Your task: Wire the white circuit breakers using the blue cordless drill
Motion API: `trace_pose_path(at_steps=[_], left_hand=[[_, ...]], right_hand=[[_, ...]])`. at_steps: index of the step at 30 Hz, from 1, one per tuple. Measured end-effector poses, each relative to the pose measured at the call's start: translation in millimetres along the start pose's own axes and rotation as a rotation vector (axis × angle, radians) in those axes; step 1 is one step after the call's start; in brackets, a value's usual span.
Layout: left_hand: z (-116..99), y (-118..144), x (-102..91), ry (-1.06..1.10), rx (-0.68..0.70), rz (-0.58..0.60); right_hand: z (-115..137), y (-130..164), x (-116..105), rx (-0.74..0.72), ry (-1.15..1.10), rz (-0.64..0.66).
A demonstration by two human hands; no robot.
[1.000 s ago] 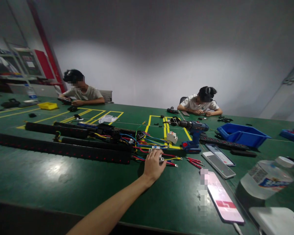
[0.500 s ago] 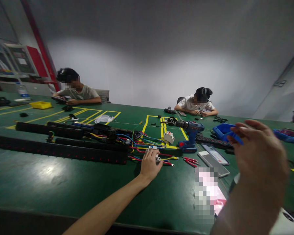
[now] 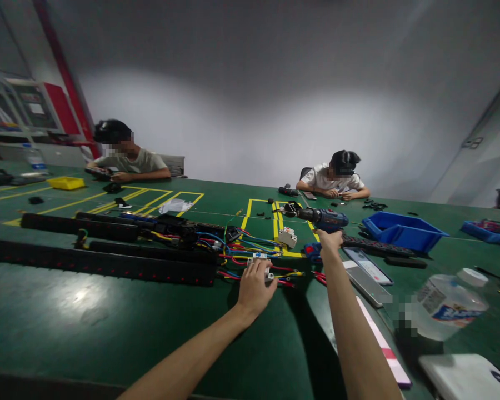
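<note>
My left hand [image 3: 253,288] rests on a small white circuit breaker [image 3: 261,261] wired with red, blue and yellow leads [image 3: 250,244] at the end of long black power strips [image 3: 108,265]. My right hand [image 3: 330,244] reaches across and closes around the grip of a blue cordless drill [image 3: 325,220], which stands on the green table [image 3: 108,316]. A second white breaker [image 3: 288,236] sits just left of the drill.
Two people sit working at the table's far side. A blue bin [image 3: 403,231], a phone [image 3: 369,265], a grey flat device [image 3: 369,287], a water bottle [image 3: 445,304] and a white box [image 3: 466,378] lie to the right. A yellow tray [image 3: 65,183] is far left.
My right hand came into view, swung past the camera and reached forward to the drill's grip. My left hand stayed on the breaker. The view shifted slightly.
</note>
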State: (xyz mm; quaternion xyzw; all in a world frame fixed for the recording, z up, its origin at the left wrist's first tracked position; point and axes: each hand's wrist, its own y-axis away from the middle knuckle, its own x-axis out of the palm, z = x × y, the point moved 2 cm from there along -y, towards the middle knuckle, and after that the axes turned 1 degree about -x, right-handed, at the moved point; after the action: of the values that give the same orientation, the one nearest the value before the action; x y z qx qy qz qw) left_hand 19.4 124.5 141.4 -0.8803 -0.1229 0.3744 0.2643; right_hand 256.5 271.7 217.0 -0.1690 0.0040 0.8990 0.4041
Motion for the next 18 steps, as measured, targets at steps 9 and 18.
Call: trace_pose_path(at_steps=[9, 18], left_hand=[[-4, 0, -3.6, -0.004, -0.015, 0.001], [-2, 0, -2.4, -0.010, -0.019, -0.010]], right_hand=[[-17, -12, 29, 0.015, 0.054, -0.072], [-30, -23, 37, -0.186, -0.032, -0.122]])
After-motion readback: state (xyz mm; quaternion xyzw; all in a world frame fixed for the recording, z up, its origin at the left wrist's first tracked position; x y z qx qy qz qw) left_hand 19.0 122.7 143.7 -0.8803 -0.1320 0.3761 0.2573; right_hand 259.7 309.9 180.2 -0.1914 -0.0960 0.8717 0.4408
